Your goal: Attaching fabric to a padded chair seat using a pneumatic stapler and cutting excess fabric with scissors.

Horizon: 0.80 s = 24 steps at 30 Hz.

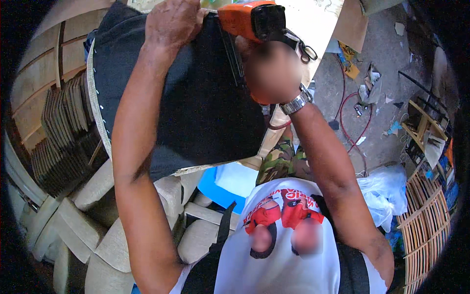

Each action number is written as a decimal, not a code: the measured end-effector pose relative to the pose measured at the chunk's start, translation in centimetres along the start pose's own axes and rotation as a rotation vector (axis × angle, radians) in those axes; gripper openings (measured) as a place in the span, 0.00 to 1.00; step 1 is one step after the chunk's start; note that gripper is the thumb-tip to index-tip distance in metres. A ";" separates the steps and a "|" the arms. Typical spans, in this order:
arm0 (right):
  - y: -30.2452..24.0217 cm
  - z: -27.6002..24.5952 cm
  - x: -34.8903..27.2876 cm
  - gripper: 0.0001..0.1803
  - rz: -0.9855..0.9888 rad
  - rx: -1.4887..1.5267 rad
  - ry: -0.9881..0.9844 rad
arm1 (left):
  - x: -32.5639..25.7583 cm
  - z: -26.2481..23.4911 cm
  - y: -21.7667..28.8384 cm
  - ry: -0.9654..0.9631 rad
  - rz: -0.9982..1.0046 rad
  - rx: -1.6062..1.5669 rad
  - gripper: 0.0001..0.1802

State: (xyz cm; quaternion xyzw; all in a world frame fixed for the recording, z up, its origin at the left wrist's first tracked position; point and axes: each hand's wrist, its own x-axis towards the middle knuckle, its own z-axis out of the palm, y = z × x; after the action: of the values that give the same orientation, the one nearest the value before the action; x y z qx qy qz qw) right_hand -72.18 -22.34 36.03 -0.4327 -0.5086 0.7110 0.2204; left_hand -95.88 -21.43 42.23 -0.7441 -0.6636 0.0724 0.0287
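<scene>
Black fabric (200,108) covers a flat panel in front of me. Its pale edge (93,93) shows on the left, dotted with small white marks that look like staples. At the panel's far edge my left hand (174,24) is closed on the fabric, its fingertips partly hidden. My right hand (274,71), blurred in the picture and with a watch at its wrist, is wrapped round an orange staple gun (240,20). The gun sits at the panel's far right edge, and a red hose (279,126) runs from below its handle.
Scissors (307,54) lie beside the gun on a pale tabletop (313,27). Beige cushioned pieces (110,245) and stacked grey panels (63,117) fill the left. Hose (345,132) and scraps litter the right floor, near a plastic bag (384,193) and a slatted wooden frame (426,230).
</scene>
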 end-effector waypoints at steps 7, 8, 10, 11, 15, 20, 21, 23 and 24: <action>-1.4 -5.2 -3.2 0.20 0.017 0.024 -0.028 | -0.4 -8.1 -1.8 -0.133 0.136 0.032 0.13; -0.9 -6.8 -3.8 0.17 0.052 0.004 -0.009 | -0.7 -9.1 -2.9 -0.055 0.183 0.018 0.15; -0.8 -8.9 -4.1 0.14 -0.037 -0.041 0.084 | -1.2 -10.8 -4.0 -0.066 0.157 0.069 0.21; -0.3 -10.6 -3.5 0.14 -0.085 -0.091 0.133 | -1.0 -11.3 -4.6 -0.062 0.152 0.083 0.21; -1.5 -14.4 -0.1 0.17 -0.051 -0.016 0.207 | 0.7 -12.9 -6.5 -0.107 0.085 0.024 0.23; -2.1 -15.3 3.9 0.15 -0.073 -0.011 0.065 | 3.4 -13.9 -7.9 -0.395 -0.356 -0.389 0.18; -2.2 -14.5 4.0 0.14 -0.087 0.009 0.079 | 3.3 -13.5 -8.3 -0.288 -0.239 -0.359 0.17; -2.4 -14.0 4.6 0.12 -0.100 -0.024 0.073 | 4.0 -13.2 -9.2 -0.380 -0.251 -0.343 0.17; -2.5 -13.7 4.9 0.12 -0.095 -0.024 0.060 | 4.1 -13.1 -9.7 -0.463 -0.251 -0.328 0.17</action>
State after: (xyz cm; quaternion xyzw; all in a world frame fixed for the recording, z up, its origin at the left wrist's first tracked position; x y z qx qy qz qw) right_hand -63.60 -10.36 34.88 -0.4317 -0.5301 0.6804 0.2640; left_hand -103.05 -15.57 56.20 -0.6147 -0.7420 0.1277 -0.2352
